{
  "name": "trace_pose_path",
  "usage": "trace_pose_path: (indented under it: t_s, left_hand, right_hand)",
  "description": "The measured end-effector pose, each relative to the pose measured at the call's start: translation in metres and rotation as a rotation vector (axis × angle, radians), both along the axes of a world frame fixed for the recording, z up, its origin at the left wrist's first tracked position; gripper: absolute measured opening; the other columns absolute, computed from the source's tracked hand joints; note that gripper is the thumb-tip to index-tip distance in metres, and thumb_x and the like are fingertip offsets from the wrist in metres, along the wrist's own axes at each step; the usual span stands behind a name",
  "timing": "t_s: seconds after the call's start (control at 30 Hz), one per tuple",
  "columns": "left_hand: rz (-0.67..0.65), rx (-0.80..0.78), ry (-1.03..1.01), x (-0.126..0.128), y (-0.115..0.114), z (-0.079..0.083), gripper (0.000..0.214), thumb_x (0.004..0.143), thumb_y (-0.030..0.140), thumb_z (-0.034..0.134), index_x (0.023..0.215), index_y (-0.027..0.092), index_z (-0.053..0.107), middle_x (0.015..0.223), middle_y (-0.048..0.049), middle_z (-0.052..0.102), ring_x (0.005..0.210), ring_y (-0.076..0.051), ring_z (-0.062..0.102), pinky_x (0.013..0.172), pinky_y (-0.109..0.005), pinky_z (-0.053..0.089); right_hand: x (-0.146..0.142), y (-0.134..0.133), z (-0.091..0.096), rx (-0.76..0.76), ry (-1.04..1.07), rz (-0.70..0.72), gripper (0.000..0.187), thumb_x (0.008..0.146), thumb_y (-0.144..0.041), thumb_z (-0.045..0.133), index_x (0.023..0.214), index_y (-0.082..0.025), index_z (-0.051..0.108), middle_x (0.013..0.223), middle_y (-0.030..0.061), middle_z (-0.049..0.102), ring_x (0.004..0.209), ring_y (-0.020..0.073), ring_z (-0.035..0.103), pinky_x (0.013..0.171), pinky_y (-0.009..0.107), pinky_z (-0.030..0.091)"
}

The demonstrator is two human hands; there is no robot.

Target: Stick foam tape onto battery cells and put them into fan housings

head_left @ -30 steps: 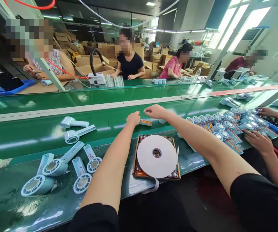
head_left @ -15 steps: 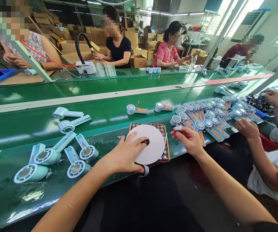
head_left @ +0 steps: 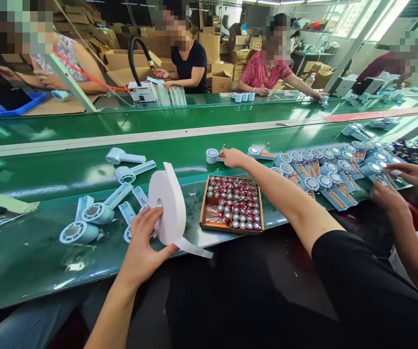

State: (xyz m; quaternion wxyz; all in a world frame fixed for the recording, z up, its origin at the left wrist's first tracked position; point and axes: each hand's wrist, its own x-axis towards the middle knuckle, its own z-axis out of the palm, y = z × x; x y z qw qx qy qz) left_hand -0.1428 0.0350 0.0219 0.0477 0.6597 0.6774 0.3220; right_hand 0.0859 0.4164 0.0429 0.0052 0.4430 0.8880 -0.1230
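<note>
My left hand grips a big white roll of tape, held on edge above the near table edge, with a loose strip hanging off its bottom. Right of it lies an open cardboard box of small red batteries. My right hand reaches over that box to the green belt, fingers pinched on a pale blue fan part with orange wires.
Several pale blue fan housings lie left of the roll. A dense row of similar parts stretches right, where a co-worker's hands work. Several people sit across the green conveyor. Cardboard boxes stack behind.
My left hand lifted the tape roll off the battery box and moved it left, uncovering the batteries. My right hand went forward from the table edge to the fan part on the belt.
</note>
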Motion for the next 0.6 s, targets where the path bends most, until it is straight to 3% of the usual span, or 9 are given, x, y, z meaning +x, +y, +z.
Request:
trace_pose_path:
  t_s: [0.07, 0.13, 0.23, 0.3, 0.37, 0.47, 0.53, 0.6]
  left_hand:
    - [0.006, 0.001, 0.047, 0.004, -0.022, -0.004, 0.077, 0.087, 0.051, 0.076, 0.154, 0.032, 0.042, 0.157, -0.0117, 0.051, 0.155, -0.039, 0.035, 0.126, -0.064, 0.037]
    - [0.012, -0.007, 0.049, 0.013, -0.035, -0.008, 0.079, 0.089, 0.047, 0.075, 0.157, 0.031, 0.039, 0.158, -0.0123, 0.049, 0.155, -0.038, 0.035, 0.125, -0.063, 0.039]
    - [-0.005, 0.031, 0.063, 0.029, -0.037, -0.016, 0.076, 0.093, 0.039, 0.073, 0.159, 0.03, 0.036, 0.155, -0.0134, 0.052, 0.153, -0.037, 0.038, 0.123, -0.061, 0.042]
    - [0.003, 0.111, 0.115, 0.039, -0.034, -0.021, 0.077, 0.092, 0.034, 0.074, 0.159, 0.027, 0.037, 0.15, -0.0149, 0.056, 0.151, -0.039, 0.039, 0.121, -0.062, 0.042]
    - [0.039, 0.199, 0.2, 0.047, -0.034, -0.025, 0.077, 0.09, 0.027, 0.077, 0.158, 0.024, 0.041, 0.144, -0.0159, 0.061, 0.149, -0.041, 0.04, 0.121, -0.063, 0.041]
    - [0.066, 0.282, 0.315, 0.055, -0.038, -0.029, 0.078, 0.086, 0.018, 0.08, 0.155, 0.022, 0.046, 0.135, -0.015, 0.067, 0.145, -0.042, 0.044, 0.121, -0.062, 0.04]
    - [0.053, 0.295, 0.339, 0.058, -0.041, -0.032, 0.078, 0.084, 0.016, 0.081, 0.154, 0.021, 0.048, 0.133, -0.0152, 0.069, 0.143, -0.042, 0.045, 0.12, -0.062, 0.041]
    - [0.044, 0.28, 0.333, 0.06, -0.042, -0.034, 0.079, 0.084, 0.016, 0.082, 0.155, 0.02, 0.048, 0.133, -0.0161, 0.069, 0.143, -0.043, 0.044, 0.119, -0.062, 0.041]
  right_hand:
    - [-0.005, -0.005, -0.003, 0.02, -0.089, 0.021, 0.046, 0.102, -0.045, 0.067, 0.136, -0.015, 0.064, 0.135, 0.0138, 0.068, 0.122, 0.0282, 0.067, 0.108, 0.054, 0.054]
    - [-0.007, -0.01, -0.001, 0.038, -0.151, 0.04, 0.05, 0.099, -0.042, 0.069, 0.137, -0.01, 0.063, 0.135, 0.0205, 0.068, 0.122, 0.0317, 0.067, 0.106, 0.051, 0.054]
    - [-0.005, -0.018, 0.015, 0.055, -0.207, 0.052, 0.055, 0.093, -0.034, 0.07, 0.137, -0.002, 0.063, 0.129, 0.0289, 0.07, 0.117, 0.0372, 0.069, 0.098, 0.044, 0.054]
    - [0.0, -0.035, 0.031, 0.082, -0.221, 0.052, 0.055, 0.092, -0.03, 0.067, 0.139, -0.001, 0.061, 0.125, 0.0293, 0.071, 0.113, 0.0384, 0.07, 0.092, 0.043, 0.053]
    - [0.008, -0.065, 0.043, 0.116, -0.198, 0.082, 0.051, 0.096, -0.031, 0.06, 0.141, -0.006, 0.06, 0.125, 0.0242, 0.073, 0.113, 0.0353, 0.069, 0.091, 0.041, 0.051]
    - [0.027, -0.132, 0.046, 0.134, -0.089, 0.325, 0.037, 0.102, -0.044, 0.053, 0.126, -0.02, 0.067, 0.119, 0.0113, 0.074, 0.111, 0.0276, 0.068, 0.089, 0.036, 0.049]
    - [0.041, -0.175, 0.04, 0.175, -0.068, 0.465, 0.031, 0.1, -0.046, 0.057, 0.113, -0.021, 0.07, 0.115, 0.0096, 0.074, 0.111, 0.0283, 0.066, 0.088, 0.038, 0.048]
    - [0.051, -0.205, 0.032, 0.236, -0.095, 0.462, 0.028, 0.098, -0.04, 0.061, 0.114, -0.019, 0.069, 0.119, 0.012, 0.072, 0.113, 0.0306, 0.064, 0.09, 0.041, 0.046]
